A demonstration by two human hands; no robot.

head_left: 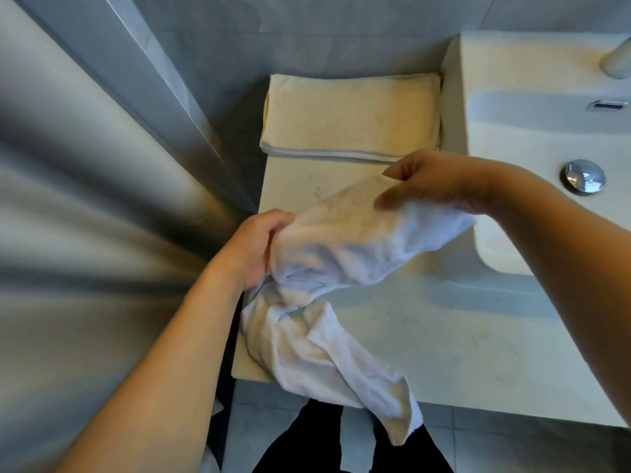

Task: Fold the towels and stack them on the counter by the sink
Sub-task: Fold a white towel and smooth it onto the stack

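Now both hands, left (254, 247) and right (433, 184), grip the white towel (355, 240), its length slanting lower-left to upper-right.

Setting: bathroom. Evidence recorded: white basin (532, 138) with chrome drain plug (583, 176) and overflow slot (607, 104); pale vanity surface (426, 336); grey tiled wall (307, 35) and floor (512, 448); shower curtain (85, 233) at left; folded towel (351, 117) beside the basin.

Two towels (348, 121), one sink (532, 138), two hands (252, 247).
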